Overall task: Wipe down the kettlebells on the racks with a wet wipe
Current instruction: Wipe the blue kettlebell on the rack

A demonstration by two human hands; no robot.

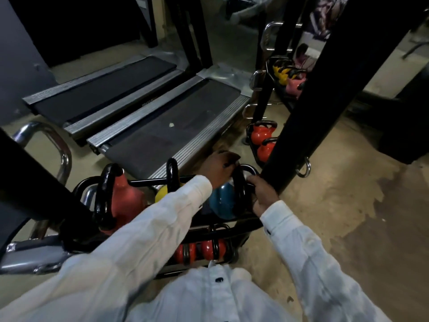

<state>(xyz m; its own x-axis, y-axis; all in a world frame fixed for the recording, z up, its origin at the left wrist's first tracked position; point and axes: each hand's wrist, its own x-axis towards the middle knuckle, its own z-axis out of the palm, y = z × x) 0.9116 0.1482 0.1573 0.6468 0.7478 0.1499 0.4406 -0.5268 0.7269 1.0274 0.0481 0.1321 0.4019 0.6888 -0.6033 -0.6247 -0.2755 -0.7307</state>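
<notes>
Both left hand (222,168) and right hand (262,194) grip the blue kettlebell (222,202) (handle (239,190)).

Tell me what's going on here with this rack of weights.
A person in a white shirt stands over a kettlebell rack. Both hands are on the black handle of the blue kettlebell on the top shelf: the left hand curls over its top, the right hand holds its right side. A wipe cannot be made out.

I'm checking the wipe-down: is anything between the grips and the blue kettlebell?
Nothing visible does. On the blue kettlebell, the left grip holds the top of the black handle and the right grip holds its right side. I cannot make out a wipe.
</notes>
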